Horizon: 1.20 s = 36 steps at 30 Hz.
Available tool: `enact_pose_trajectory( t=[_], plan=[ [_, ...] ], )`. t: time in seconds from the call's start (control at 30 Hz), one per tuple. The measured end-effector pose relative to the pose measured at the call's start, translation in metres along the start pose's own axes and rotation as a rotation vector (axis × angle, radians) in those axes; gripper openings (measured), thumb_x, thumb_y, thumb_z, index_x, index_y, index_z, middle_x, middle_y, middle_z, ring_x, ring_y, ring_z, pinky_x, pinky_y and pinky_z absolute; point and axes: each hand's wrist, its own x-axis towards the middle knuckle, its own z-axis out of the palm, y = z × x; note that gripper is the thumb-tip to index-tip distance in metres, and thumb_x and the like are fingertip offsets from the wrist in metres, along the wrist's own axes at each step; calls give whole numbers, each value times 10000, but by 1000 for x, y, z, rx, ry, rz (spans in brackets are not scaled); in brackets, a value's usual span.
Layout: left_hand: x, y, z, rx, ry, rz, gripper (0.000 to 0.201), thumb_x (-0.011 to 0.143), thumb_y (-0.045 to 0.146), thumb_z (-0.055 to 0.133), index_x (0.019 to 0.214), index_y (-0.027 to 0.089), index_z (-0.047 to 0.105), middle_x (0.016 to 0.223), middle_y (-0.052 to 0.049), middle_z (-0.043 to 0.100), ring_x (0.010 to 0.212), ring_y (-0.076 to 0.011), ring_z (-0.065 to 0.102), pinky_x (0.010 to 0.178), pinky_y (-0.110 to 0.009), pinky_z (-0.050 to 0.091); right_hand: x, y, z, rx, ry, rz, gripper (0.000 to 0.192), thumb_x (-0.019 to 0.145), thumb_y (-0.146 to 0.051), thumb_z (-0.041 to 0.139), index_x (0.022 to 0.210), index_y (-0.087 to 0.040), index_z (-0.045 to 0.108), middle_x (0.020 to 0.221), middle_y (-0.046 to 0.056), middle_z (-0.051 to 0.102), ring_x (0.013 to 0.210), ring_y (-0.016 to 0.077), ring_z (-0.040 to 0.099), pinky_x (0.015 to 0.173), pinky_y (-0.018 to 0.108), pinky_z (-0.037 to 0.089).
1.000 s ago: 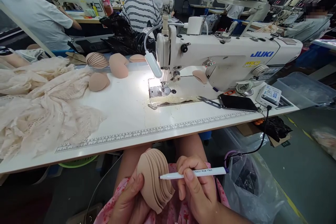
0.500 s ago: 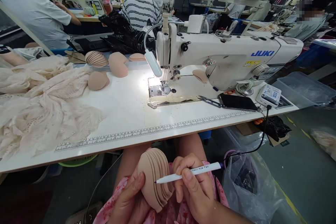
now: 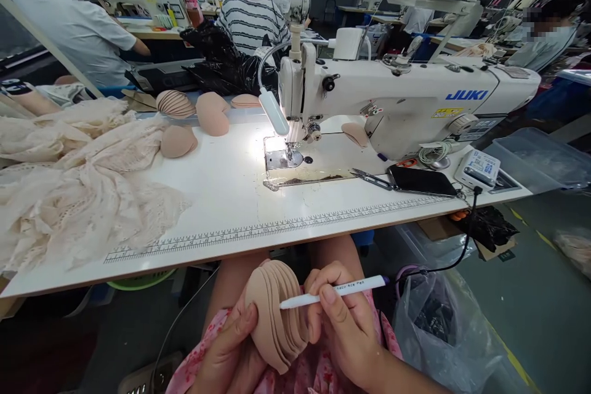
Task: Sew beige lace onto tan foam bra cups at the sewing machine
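Currently, left hand [image 3: 233,341]: pinching the pads [image 3: 265,320], thumb on the front face, fingers behind and mostly hidden.
Right hand [image 3: 344,320]: pinching the pen [image 3: 357,286] between thumb and fingers, tip pointing left.
Pads: a fanned stack over the lap, in front of the near edge of the desk [image 3: 221,197] and apart from it; their rims stand stepped on the side toward the right hand.
Pen: tip at the fan, near the middle of the stack; whether it touches a rim or sits just in front, I cannot tell.
Desk, left end: lace [image 3: 83,178] lies heaped nearly to the near edge.
Desk, far edge: spare pads [image 3: 178,141] lie toward it, left of the machine [image 3: 401,86].
Desk, right end: snips [image 3: 373,179] and phone [image 3: 421,180] lie just beside each other, toward the near edge.
Slip risk: should the left thumb ease off, the fan could slide and lose its even steps.
Ink risk: a jerk of the right hand could leave a stray line on a pad, as the tip is so close.
Snag risk: where rims bunch, the tip could catch between two and push them apart.
Drop risk: a loosened pinch could let the pen fall and perhaps stain the skirt [image 3: 318,378].
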Motion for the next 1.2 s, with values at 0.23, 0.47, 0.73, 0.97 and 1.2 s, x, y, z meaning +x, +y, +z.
enact_pose_trajectory(
  t=[0.23,0.47,0.73,0.97,1.2],
  plan=[
    [-1,0,1,-36,6,19,646,903,322,785,1511,269,572,1347,-106,734,1351,-375,609,1211,-529,425,1,-2,-1,-68,13,-91,215,1117,-368,477,993,-238,594,580,-50,554,563,135,498,612,283,416],
    [1,-4,-11,-26,37,57,674,942,269,738,1567,286,489,1292,-99,759,1312,-347,641,1181,-508,457,1,-3,1,-96,-53,-125,206,1123,-373,459,1024,-248,589,615,-48,548,570,133,487,595,274,396],
    [0,-4,7,56,36,64,662,937,267,740,1552,230,499,1315,-137,721,1285,-361,644,1132,-491,496,-1,1,0,-237,-131,-201,190,1130,-357,435,1067,-269,590,597,-45,564,618,158,491,664,308,417],
    [-9,25,4,565,73,265,856,738,183,917,1494,345,549,1359,-114,684,1186,-376,677,931,-403,600,19,-35,-15,-607,-130,-213,268,1079,-325,511,1332,-315,596,1126,74,675,1015,249,600,864,388,483],
    [-10,39,24,744,225,623,1010,507,-110,916,1403,282,665,1433,-79,660,1408,-342,521,1058,-226,509,35,-58,4,-560,-298,30,399,857,-226,765,1199,-321,583,997,-2,657,835,208,613,754,317,512]
  ],
)
